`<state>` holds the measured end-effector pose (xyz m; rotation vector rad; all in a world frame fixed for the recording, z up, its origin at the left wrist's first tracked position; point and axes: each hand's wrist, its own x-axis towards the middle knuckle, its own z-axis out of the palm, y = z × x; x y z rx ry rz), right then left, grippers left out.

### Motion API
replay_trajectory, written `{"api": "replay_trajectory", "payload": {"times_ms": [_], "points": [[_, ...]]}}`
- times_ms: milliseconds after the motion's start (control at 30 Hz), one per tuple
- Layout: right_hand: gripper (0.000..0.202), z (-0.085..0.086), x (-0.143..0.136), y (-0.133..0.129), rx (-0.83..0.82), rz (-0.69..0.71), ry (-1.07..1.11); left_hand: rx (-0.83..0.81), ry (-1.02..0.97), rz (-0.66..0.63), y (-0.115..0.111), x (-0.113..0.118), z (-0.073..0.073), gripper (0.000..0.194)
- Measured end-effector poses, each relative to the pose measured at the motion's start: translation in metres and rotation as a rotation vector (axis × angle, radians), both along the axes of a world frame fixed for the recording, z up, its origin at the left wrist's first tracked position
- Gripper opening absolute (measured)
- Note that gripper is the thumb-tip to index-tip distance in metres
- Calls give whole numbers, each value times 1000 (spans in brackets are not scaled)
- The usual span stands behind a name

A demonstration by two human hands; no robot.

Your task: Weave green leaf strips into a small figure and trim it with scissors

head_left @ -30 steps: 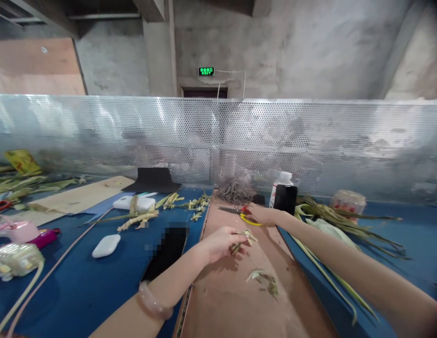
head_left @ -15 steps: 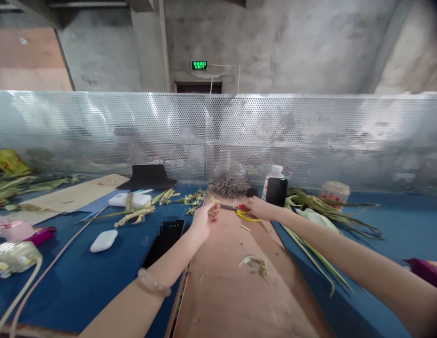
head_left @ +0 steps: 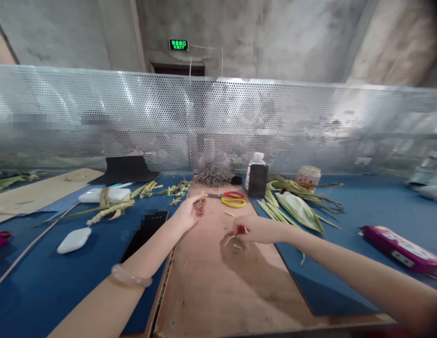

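My left hand (head_left: 190, 211) has its fingers closed round a small piece of dried husk (head_left: 200, 203), above the wooden board's left side. Just beyond it on the board (head_left: 204, 272) lie scissors (head_left: 233, 198) with red and yellow handles, their blades pointing toward my left hand. My right hand (head_left: 248, 228) is low over the board, fingers curled together by some pale husk scraps (head_left: 241, 246); whether it grips a strip there is too small to tell.
Grey cord coils (head_left: 214, 175) lie at the board's far end. A bottle (head_left: 259, 157) stands behind a dark phone (head_left: 257, 180). Green husks (head_left: 299, 210) and a purple packet (head_left: 401, 249) lie right. A white case (head_left: 74, 241) and black phone (head_left: 146, 232) lie left.
My right hand has left the scissors and come nearer, down to the husk scraps. The scissors now lie free on the board. The view has turned right.
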<state>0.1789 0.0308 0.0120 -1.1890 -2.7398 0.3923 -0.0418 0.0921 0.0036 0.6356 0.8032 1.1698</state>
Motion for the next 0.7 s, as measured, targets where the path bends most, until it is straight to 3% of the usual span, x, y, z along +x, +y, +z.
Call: {"api": "replay_trajectory", "payload": {"times_ms": [100,300,567,700], "points": [[13,1,4,16,37,-93,51,20,-32,-2,1,-1,2,7],[28,-2,-4,74,162,-259,4,71,-113,157,7,-11,2,10],[31,-14,-63,124,275,-295,-134,61,-108,176,8,-13,0,10],[30,-23,-73,134,311,-251,-190,73,-79,169,7,-11,1,11]]}}
